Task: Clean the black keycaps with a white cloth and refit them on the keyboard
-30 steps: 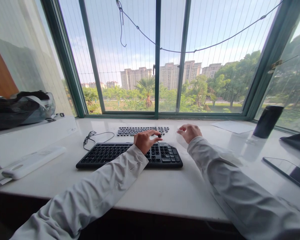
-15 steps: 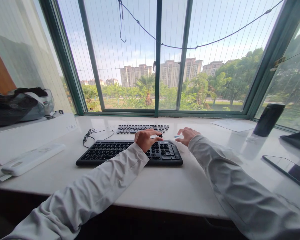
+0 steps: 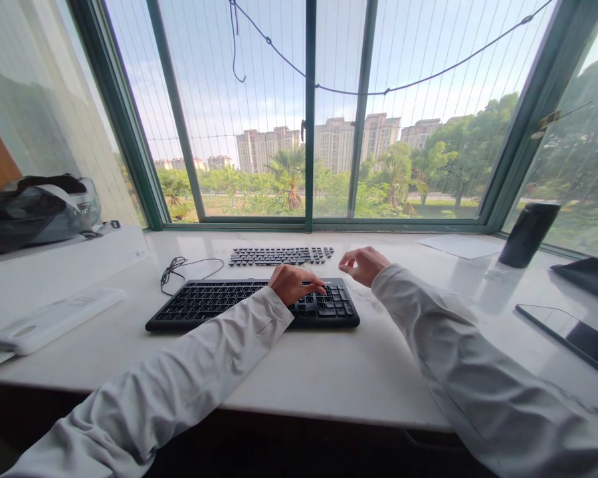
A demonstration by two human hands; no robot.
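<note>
From the head camera, a black full-size plastic keyboard (image 3: 252,304) lies flat on the white glossy counter (image 3: 329,378) in front of a wide green-framed window (image 3: 309,113). The left hand (image 3: 294,284), coming out of a white long sleeve, rests on the right part of the keyboard with its fingers curled down onto the keys near the number pad; it grips nothing, the fingers loosely bent and touching the key tops. The right hand (image 3: 361,264), also in a white sleeve, hovers just past the keyboard's far right corner, above the counter, with thumb and forefinger pinched close together; whether something tiny sits between them cannot be told.

Just behind the keyboard, a flat row of loose black keycaps (image 3: 280,255) lies on the counter, parallel to it and close by. A thin black cable (image 3: 179,269) curls on the counter beside the keyboard's far left corner. Far left, a long white plastic case (image 3: 54,320) lies on the counter, with a dark bag (image 3: 34,209) behind it. At right stand a dark cylindrical cup (image 3: 527,234), a white sheet of paper (image 3: 461,245) and a dark flat tablet (image 3: 573,335), all well apart from the hands.
</note>
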